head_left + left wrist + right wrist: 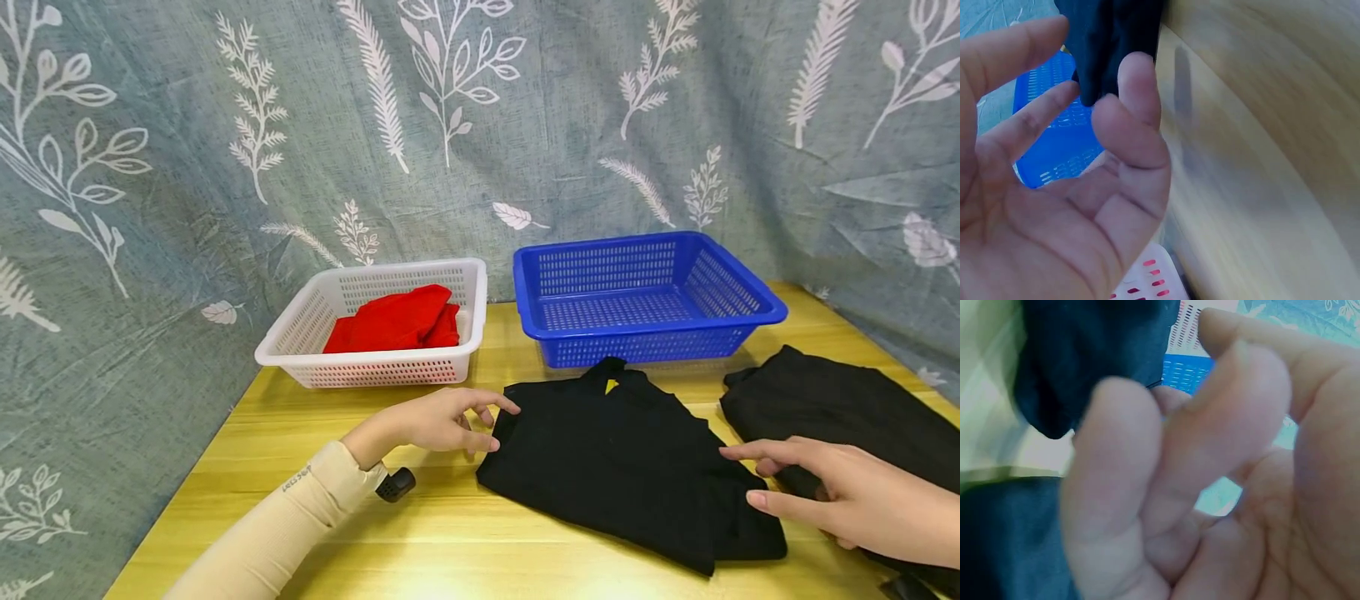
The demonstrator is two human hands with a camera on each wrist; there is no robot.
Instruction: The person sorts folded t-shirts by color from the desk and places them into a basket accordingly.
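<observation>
A black collared shirt point(600, 458) lies partly folded on the table, with a small yellow label showing at its collar. At its left edge is my left hand point(450, 421), thumb and fingers spread loosely and nothing gripped. My right hand point(847, 492) hovers by the shirt's right side, index finger and thumb extended apart; whether a fingertip touches the cloth is hard to tell. In the left wrist view, dark cloth point(1110, 44) appears beyond the left hand's point(1072, 187) fingertips. The right wrist view has black cloth point(1097, 350) behind the loosely bent fingers of the right hand point(1210, 469).
A white basket point(375, 367) holding red folded cloth point(397, 321) stands at the back left. Beside it, a blue basket point(645, 333) stands behind the shirt. More black cloth point(847, 400) lies at the right, partly behind my right hand. A patterned curtain point(450, 200) hangs behind the wooden table point(420, 525).
</observation>
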